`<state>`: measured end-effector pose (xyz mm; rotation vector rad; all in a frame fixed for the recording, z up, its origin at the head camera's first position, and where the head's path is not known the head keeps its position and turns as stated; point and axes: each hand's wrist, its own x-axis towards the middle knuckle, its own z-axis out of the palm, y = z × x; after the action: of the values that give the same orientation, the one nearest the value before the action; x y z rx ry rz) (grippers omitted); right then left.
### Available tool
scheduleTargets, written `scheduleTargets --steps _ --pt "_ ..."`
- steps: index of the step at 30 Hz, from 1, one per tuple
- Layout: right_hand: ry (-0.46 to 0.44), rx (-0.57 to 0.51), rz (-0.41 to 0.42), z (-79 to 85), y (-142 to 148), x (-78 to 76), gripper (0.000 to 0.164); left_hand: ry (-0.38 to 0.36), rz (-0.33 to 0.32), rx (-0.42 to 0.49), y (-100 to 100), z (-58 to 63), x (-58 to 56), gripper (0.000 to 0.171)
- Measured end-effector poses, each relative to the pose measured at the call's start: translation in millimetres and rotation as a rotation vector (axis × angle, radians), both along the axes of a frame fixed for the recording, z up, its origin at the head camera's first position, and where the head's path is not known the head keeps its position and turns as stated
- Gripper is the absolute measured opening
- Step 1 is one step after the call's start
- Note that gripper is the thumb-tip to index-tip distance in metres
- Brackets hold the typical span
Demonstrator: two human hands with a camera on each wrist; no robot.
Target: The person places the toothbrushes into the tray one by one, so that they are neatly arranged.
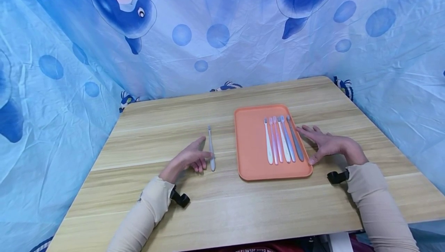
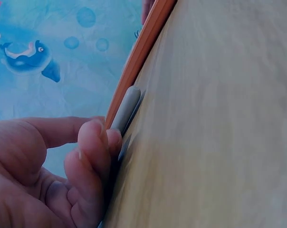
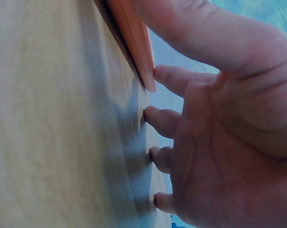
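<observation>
A pale grey toothbrush (image 1: 212,156) lies on the table left of the tray, its bristle end pointing away. My left hand (image 1: 191,157) rests beside it. The thumb overlaps the handle, the index finger points forward left of the brush, and the other fingers curl loosely. In the left wrist view the handle end (image 2: 128,107) sticks out past the fingertips. An orange tray (image 1: 252,140) holds several toothbrushes (image 1: 280,140) side by side in its right half: white, pink, blue and dark grey. My right hand (image 1: 326,145) has spread fingers, with thumb and index fingertip at the tray's right rim.
The wooden table (image 1: 208,213) carries the tray right of its middle. A blue curtain (image 1: 194,12) with dolphin pictures hangs around the back and sides. Dark wrist bands with small black cameras (image 1: 180,198) sit on both wrists.
</observation>
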<state>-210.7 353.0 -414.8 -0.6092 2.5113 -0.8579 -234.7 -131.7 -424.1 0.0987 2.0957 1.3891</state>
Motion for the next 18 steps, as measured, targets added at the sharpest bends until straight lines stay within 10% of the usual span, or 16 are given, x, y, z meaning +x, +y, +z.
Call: scheduleTargets --steps 18 --pt "-0.004 0.006 0.003 -0.4 0 -1.1 0.123 0.078 -0.019 -0.098 12 3.7 8.1 0.114"
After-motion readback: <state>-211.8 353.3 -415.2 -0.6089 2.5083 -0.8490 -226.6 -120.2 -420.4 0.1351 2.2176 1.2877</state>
